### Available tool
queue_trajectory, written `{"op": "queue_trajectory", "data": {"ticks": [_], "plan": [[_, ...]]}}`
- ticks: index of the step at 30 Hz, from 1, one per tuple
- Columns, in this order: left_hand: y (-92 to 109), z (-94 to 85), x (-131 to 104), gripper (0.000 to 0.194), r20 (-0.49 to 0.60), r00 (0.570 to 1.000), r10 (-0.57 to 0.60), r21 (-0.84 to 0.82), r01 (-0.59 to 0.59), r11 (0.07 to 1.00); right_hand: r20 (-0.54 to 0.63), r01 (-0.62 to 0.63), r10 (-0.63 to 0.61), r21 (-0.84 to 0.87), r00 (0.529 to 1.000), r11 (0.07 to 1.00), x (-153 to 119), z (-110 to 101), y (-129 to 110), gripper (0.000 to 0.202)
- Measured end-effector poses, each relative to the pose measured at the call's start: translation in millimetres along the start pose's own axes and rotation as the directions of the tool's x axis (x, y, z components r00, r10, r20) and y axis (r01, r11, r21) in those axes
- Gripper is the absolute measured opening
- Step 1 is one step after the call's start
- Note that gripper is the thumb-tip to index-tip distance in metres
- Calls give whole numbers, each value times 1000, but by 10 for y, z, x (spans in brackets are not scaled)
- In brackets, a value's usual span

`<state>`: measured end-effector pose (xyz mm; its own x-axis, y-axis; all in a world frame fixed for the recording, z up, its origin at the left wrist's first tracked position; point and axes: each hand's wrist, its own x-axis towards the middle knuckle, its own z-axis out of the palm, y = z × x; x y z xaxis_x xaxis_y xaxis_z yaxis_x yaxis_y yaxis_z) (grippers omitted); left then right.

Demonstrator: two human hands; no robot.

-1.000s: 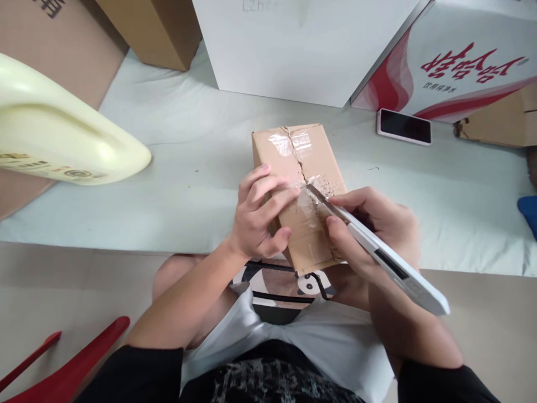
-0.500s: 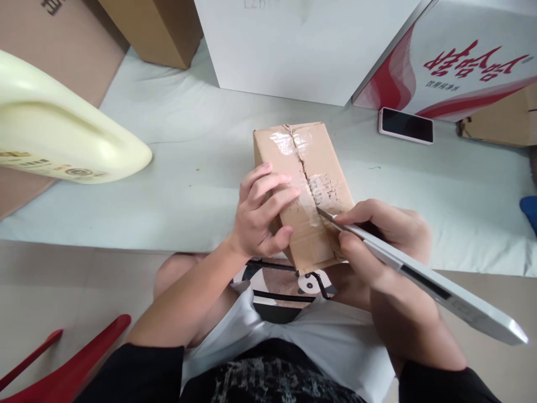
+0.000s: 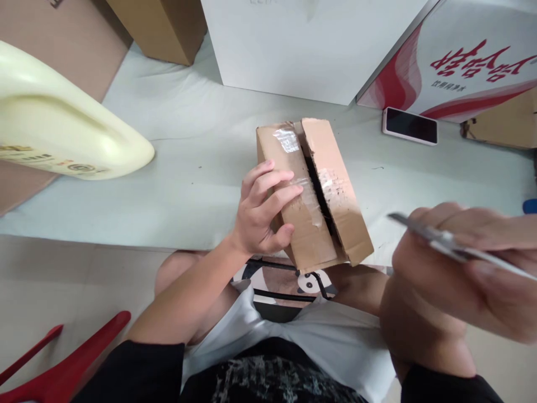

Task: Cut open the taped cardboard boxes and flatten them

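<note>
Pale cloth [image 3: 197, 196], cardboard box [image 3: 308, 210], under left grip [image 3: 260, 215]

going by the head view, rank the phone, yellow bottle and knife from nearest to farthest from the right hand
1. Knife: held in the right hand.
2. Phone: on the cloth beyond the hand, slightly to its left.
3. Yellow bottle: far over on the left side.

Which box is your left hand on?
The small brown box: the left hand lies on its taped top, which a dark slit parts; the white box and others stand untouched by hand.
</note>
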<state>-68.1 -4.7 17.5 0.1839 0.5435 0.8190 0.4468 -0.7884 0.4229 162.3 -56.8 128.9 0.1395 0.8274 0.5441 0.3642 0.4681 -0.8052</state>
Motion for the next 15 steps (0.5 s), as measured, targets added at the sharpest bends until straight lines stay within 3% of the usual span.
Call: {"op": "queue_trajectory", "data": {"ticks": [2, 4, 6, 7, 9, 10, 12, 14, 15], "plan": [[-17, -12, 5, 50, 16, 1000, -2, 6, 2, 1000, -247, 118, -136, -85, 960, 989, 87, 68, 212, 14], [-44, -24, 23, 47, 43, 999, 2, 6, -2, 1000, -300, 5, -77, -234, 951, 972, 159, 102, 494, 14], [-83, -40, 48, 44, 75, 997, 7, -6, -7, 1000, -149, -244, 198, -440, 969, 864, 201, 71, 789, 14], [-109, -53, 60, 43, 86, 996, 6, -18, -5, 1000, -46, -325, 363, -560, 931, 762, 209, 38, 924, 17], [-179, -99, 77, 42, 88, 996, -4, -49, 8, 999, 98, -333, 588, -745, 803, 578, 207, -35, 1143, 25], [-226, -135, 79, 42, 83, 996, -15, -69, 20, 997, 133, -298, 646, -805, 752, 512, 199, -63, 1220, 30], [-348, -234, 70, 42, 94, 994, -60, -113, 70, 991, 151, -242, 695, -868, 703, 434, 177, -88, 1306, 39], [-499, -358, 40, 43, 160, 976, -147, -156, 172, 973, 122, -214, 711, -907, 692, 364, 159, -73, 1315, 48], [-579, -420, 18, 45, 173, 968, -180, -161, 208, 965, 93, -219, 697, -912, 711, 346, 152, -54, 1300, 52]]}}
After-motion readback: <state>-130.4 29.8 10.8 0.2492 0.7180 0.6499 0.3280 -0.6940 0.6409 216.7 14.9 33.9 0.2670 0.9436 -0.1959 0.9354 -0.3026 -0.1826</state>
